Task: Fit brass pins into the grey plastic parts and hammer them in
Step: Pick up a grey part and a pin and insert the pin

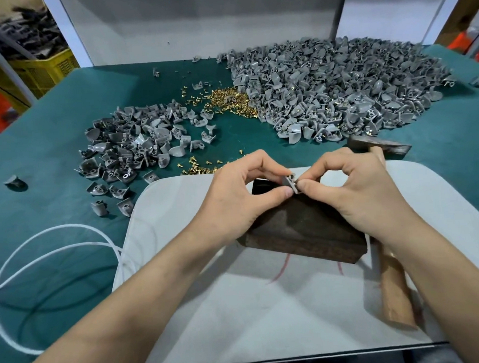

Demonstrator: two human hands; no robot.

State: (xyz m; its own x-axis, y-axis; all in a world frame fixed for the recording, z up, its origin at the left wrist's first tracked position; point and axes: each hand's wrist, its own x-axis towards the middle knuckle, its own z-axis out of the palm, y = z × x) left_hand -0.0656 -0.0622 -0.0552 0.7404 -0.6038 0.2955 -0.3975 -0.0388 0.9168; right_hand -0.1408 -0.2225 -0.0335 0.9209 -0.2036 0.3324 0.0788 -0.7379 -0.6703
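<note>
a green table (49, 122) is carrying everything. a big heap of grey plastic parts (339, 92) is spreading over its far right, a smaller heap (131, 142) is lying to the left, and loose brass pins (228, 98) are sitting between them. nearer, a white pad (239, 306) is bearing a dark block (305, 233), and a hammer (393, 284) is lying along the pad's right side, partly under the right forearm.

above the block, the left hand (233, 198) is pinching one grey part (289, 183) between thumb and forefinger. the right hand (355, 189) is pinching that same part's upper edge, probably seating a pin. the pin itself is too small to make out.

the risk, as i am judging it, is a pin going in crooked or shallow, then dropping out as the part goes onto the block, or bending under the hammer. a fumbled pin could roll off among the loose ones. fingers holding this close to the part are inviting a struck fingertip.
</note>
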